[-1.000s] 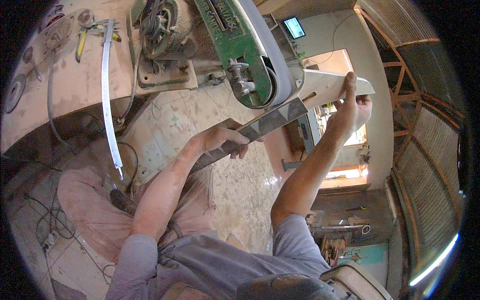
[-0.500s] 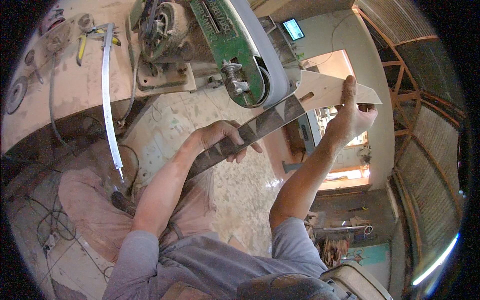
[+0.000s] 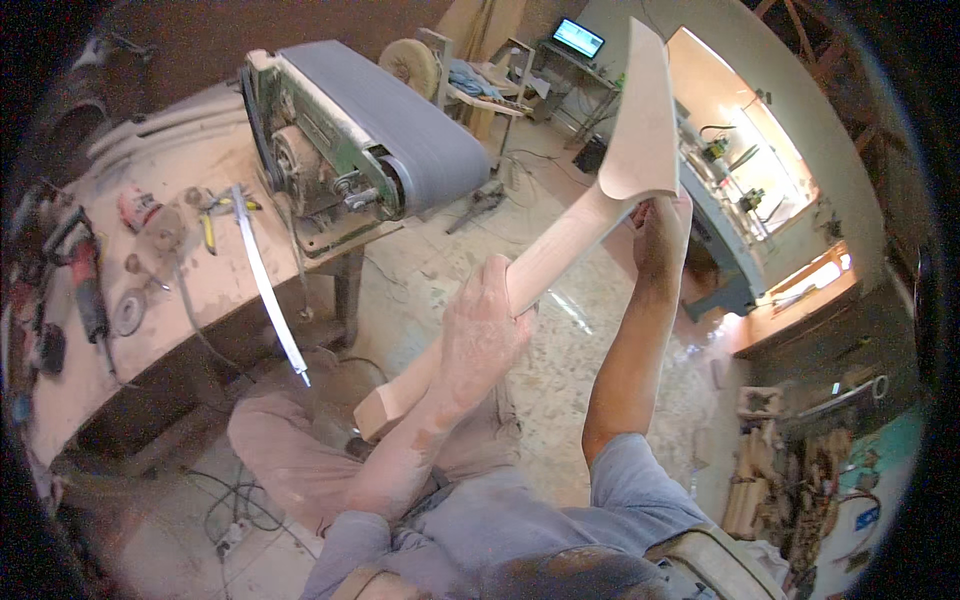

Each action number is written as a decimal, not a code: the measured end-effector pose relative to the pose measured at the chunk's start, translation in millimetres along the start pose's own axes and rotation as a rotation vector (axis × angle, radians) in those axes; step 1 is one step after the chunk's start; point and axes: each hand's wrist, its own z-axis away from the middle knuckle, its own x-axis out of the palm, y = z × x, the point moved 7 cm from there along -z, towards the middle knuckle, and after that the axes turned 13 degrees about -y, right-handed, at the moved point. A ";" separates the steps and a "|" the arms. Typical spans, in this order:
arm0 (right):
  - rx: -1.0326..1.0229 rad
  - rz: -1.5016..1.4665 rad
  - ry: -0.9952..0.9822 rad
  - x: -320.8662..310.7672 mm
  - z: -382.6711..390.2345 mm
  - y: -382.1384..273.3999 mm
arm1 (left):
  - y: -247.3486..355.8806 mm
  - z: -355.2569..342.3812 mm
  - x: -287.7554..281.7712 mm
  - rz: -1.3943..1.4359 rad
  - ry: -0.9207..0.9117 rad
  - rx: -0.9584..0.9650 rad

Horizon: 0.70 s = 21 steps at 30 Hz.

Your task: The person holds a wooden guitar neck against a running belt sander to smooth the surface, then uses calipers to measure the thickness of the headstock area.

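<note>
A pale wooden guitar neck (image 3: 570,245) slants up and right in front of me, with its smooth rounded back facing up. Its broad headstock (image 3: 645,120) points to the far right, and the heel end (image 3: 375,412) is low at the left by my forearm. My left hand (image 3: 487,318) is wrapped round the middle of the neck. Near the base of the headstock my right hand (image 3: 660,228) grips from beneath, its fingers partly hidden by the wood. Left of the neck and apart from it stands a green belt sander (image 3: 345,140) with a grey belt.
On the workbench (image 3: 190,290) at the left lie a long caliper (image 3: 262,275) jutting over the edge, yellow-handled pliers (image 3: 208,228) and a red angle grinder (image 3: 88,285). A lit screen (image 3: 578,38) stands at the back. Cables (image 3: 245,500) lie on the floor at lower left.
The guitar neck has come away from the sander's belt and turned over, from the dark inlaid fingerboard side to the bare back. Both hands still hold it; my view has shifted.
</note>
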 end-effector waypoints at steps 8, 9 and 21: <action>0.163 -0.258 -0.072 20.5 84.0 60.9 | 29.7 28.9 -33.5 -0.222 0.189 -0.220; 0.190 -0.303 -0.143 37.7 100.0 73.6 | 31.9 34.5 -43.4 -0.244 0.229 -0.253; 0.307 -0.381 -1.043 245.6 337.5 97.8 | -9.7 87.0 -181.2 0.229 0.690 -0.216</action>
